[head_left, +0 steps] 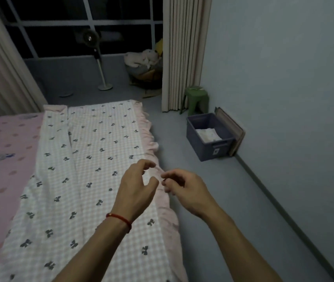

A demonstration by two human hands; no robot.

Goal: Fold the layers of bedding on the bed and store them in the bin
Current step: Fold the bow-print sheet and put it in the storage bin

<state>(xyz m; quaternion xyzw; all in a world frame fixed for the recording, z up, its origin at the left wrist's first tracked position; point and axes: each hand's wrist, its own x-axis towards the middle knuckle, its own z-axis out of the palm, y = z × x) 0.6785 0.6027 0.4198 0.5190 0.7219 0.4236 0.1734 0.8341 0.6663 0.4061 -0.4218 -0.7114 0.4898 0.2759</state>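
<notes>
While I look down from the head camera, the bed (3,151) fills the left side, covered by a pink sheet (5,169) with darker spots. Over its right half lies a checked blanket (92,180) printed with small dark bows, spread flat in a long strip from near to far, with a pink ruffled edge (151,139) hanging off the bed's right side. Beyond the bed I see grey floor (202,190), a dark window (70,27) with pale curtains (184,53) on either side, and a standing fan (99,60) in front of it. At the far right, against the wall (284,78), sits the blue bin (208,147), open, with a white folded cloth (207,134) inside; it is well apart from the bed. A green stool (195,100) stands just behind the bin. My left hand (139,190), with a red string (121,218) at the wrist, hovers over the blanket's right border, fingers curled and parted, gripping nothing. My right hand (184,190) is just beside it, over the ruffled edge, fingertips loosely bent; I cannot tell whether they pinch the fabric.
</notes>
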